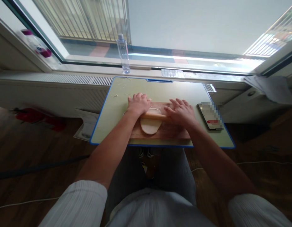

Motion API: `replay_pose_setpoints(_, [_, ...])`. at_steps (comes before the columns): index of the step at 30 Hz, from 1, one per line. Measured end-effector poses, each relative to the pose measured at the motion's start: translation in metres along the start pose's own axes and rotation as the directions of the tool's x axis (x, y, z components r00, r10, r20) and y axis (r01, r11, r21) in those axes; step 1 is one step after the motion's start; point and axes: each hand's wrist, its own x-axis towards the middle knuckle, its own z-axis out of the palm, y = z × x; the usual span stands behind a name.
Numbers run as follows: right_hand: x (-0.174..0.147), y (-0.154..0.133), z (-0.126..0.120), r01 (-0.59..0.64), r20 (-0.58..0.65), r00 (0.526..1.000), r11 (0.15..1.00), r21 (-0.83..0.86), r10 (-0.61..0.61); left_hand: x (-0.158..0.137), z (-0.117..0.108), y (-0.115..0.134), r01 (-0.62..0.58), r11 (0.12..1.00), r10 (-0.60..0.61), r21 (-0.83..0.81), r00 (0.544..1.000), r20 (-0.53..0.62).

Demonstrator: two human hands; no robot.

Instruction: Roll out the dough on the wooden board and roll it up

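Observation:
A wooden rolling pin (154, 117) lies crosswise over a flat, pale oval of dough (149, 126). The dough rests on a brown wooden board (168, 131), showing on both sides of the pin. My left hand (139, 104) is closed over the pin's left end with its fingers bent forward. At the other end, my right hand (181, 112) bears on the pin, its palm over the wood and its fingers reaching past it. Both hands cover the pin's ends, so only its middle shows.
The wooden board sits on a pale green, blue-edged table (122, 91) with small dough crumbs at its left. A phone (208, 116) lies near the right edge. Behind stand a clear plastic bottle (123, 55) on the windowsill and a radiator (84, 79). A red object (39, 118) is on the floor at left.

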Motion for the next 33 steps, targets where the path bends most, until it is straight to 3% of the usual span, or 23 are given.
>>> replay_pose_setpoints(11, [0.028, 0.004, 0.004, 0.015, -0.076, 0.997, 0.999, 0.049, -0.011, 0.017, -0.002, 0.005, 0.008, 0.999, -0.002, 0.043, 0.99, -0.14])
replay_pose_setpoints(19, [0.048, 0.007, 0.009, 0.03, -0.139, 0.99, 0.996, 0.08, -0.018, 0.031, -0.004, 0.004, 0.058, 0.998, -0.054, 0.032, 0.993, -0.109])
replay_pose_setpoints(33, [0.066, 0.006, 0.007, 0.024, -0.118, 0.993, 0.999, 0.041, -0.019, 0.054, 0.003, -0.001, 0.108, 0.994, -0.104, 0.024, 0.988, -0.113])
